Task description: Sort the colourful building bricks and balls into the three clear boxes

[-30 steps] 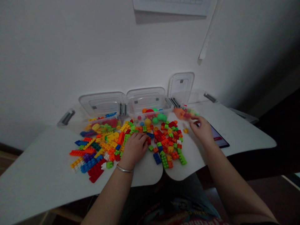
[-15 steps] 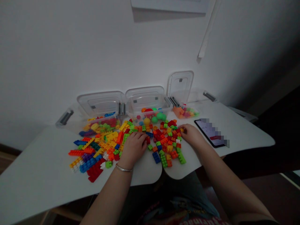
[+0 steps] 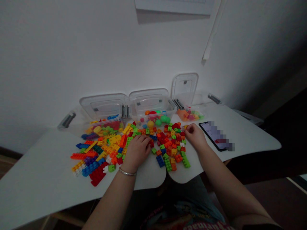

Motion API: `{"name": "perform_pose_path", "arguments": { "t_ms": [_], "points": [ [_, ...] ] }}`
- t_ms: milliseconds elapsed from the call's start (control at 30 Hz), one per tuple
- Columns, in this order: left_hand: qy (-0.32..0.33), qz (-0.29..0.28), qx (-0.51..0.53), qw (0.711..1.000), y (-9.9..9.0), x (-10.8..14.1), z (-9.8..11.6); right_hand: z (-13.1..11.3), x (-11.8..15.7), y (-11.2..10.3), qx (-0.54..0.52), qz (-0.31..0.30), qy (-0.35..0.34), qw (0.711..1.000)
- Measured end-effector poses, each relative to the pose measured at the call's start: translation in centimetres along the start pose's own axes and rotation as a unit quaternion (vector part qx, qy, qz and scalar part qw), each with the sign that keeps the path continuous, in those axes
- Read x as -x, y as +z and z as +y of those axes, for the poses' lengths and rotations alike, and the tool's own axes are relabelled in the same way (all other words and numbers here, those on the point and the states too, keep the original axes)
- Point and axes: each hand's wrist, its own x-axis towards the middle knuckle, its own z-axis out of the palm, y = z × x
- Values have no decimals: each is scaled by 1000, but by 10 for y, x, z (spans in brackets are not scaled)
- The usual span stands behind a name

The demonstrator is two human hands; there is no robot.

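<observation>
Toy building bricks in many colours (image 3: 115, 139) are spread over the white table. My left hand (image 3: 138, 149), a bangle at its wrist, rests among them with fingers curled. A small red brick (image 3: 152, 143) sits at its thumb and fingertips, partly covered by them. To the right of the pile, my right hand (image 3: 196, 136) is closed in a pinch on a small yellow brick (image 3: 185, 126), of which only a bit shows. Close to this hand lie red, green and orange bricks, with a long green brick (image 3: 185, 160) nearer the table's front edge.
Behind the bricks stand clear plastic boxes: a left one (image 3: 82, 129) with bricks, a middle one (image 3: 134, 116) with balls and a right one (image 3: 201, 112) with small colourful pieces. Their lids lean upright near the wall. A phone (image 3: 213, 135) lies at the right.
My right hand has shifted slightly up and left, its fingers now more tightly pinched with the yellow brick raised a little. The left hand has stayed in place.
</observation>
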Motion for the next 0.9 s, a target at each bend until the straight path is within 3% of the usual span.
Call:
{"name": "perform_pose_path", "arguments": {
  "t_ms": [167,367,633,767,900],
  "points": [
    [-2,0,2,1000,0,0,1,2,2,-3,-78,35,-22,996],
    [1,6,3,1000,0,0,0,-17,-8,-16,-137,138,-54,979],
    [3,12,6,1000,0,0,0,-39,-79,-57,-43,213,-140,966],
    [0,6,4,1000,-1,-1,0,-38,-110,-56,-24,216,-142,966],
    [1,9,3,1000,0,0,0,-33,-124,-42,-24,198,-116,973]
  ]
}}
